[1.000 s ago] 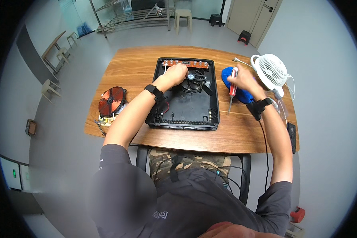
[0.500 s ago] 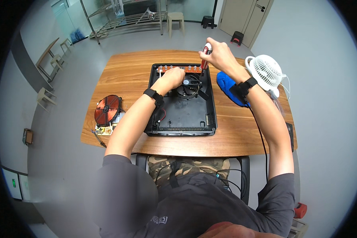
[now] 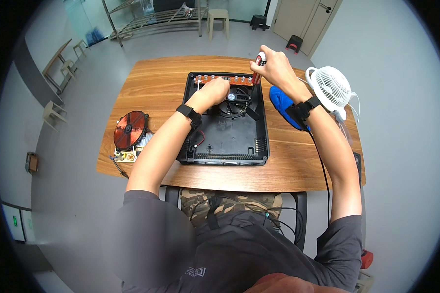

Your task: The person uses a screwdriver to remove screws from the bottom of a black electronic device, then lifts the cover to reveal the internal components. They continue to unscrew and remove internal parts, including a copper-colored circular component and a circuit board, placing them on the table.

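Observation:
My right hand (image 3: 275, 68) is closed round the handle of a red and white screwdriver (image 3: 258, 73), which stands almost upright. Its shaft points down at the far right part of a black plastic housing (image 3: 225, 139), beside a black cooling fan (image 3: 239, 108); where the tip rests is too small to tell. Along the housing's far edge runs an orange circuit board (image 3: 242, 80) with round silvery parts. My left hand (image 3: 213, 94) reaches in over the board's near edge and the fan's left side, fingers curled. Whatever those fingers pinch is hidden.
Left on the wooden table (image 3: 154, 93) lies a copper coil (image 3: 131, 129) over a yellowish circuit board (image 3: 125, 156) with wires. A blue cloth item (image 3: 284, 105) and a white desk fan (image 3: 330, 88) sit on the right. A black cable (image 3: 321, 166) hangs from my right wrist.
The whole view has shifted a little. Both hands keep nearly the same places over the housing, and the screwdriver stays in my right hand.

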`<state>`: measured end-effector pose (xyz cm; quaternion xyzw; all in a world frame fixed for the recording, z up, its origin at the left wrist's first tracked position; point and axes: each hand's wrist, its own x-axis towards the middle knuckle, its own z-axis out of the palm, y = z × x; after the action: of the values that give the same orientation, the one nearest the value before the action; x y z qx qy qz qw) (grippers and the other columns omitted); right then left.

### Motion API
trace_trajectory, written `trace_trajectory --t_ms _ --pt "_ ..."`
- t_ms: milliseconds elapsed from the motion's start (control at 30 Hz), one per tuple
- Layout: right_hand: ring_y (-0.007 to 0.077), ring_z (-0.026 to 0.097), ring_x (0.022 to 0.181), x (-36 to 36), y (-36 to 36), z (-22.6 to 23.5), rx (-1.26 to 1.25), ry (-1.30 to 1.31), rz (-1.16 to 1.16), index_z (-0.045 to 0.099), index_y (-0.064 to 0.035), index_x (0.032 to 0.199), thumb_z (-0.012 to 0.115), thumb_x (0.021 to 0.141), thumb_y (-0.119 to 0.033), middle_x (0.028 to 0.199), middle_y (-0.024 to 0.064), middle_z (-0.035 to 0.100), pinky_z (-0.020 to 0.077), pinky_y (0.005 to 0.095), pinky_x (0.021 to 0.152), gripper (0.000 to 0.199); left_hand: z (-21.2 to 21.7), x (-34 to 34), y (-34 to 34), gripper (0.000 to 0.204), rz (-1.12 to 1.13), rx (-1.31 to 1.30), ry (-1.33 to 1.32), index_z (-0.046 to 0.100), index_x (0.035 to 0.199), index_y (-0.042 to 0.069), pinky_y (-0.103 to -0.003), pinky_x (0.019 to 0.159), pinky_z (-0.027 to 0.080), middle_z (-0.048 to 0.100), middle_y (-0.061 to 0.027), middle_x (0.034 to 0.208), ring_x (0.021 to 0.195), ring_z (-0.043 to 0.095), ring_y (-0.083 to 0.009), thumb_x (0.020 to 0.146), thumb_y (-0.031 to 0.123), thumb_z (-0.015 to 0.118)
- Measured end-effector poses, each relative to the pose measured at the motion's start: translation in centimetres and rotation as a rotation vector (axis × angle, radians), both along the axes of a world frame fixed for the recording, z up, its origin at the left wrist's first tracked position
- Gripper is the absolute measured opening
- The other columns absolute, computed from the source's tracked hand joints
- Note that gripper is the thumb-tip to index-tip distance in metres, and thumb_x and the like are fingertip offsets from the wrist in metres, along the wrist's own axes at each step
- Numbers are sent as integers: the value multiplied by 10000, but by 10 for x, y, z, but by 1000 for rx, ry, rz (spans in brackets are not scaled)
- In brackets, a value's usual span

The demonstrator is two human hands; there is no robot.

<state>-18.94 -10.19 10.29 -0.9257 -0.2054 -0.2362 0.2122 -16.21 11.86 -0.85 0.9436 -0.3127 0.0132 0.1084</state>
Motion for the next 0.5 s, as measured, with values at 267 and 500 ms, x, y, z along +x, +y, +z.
trace_trajectory --t_ms 267,500 --pt "402 670 683 1 -1 -4 -5 -9 8 562 20 860 739 843 -285 692 201 661 536 438 642 353 3 -1 -2 115 8 -13 4 765 833 35 -419 768 571 731 -182 843 842 719 -339 720 19 764" --pt "408 690 757 -7 8 12 -211 20 -54 637 10 861 663 899 -518 720 201 685 553 466 669 529 -3 3 4 112 -12 -30 16 764 833 34 -421 776 571 733 -177 846 857 718 -332 724 17 742"
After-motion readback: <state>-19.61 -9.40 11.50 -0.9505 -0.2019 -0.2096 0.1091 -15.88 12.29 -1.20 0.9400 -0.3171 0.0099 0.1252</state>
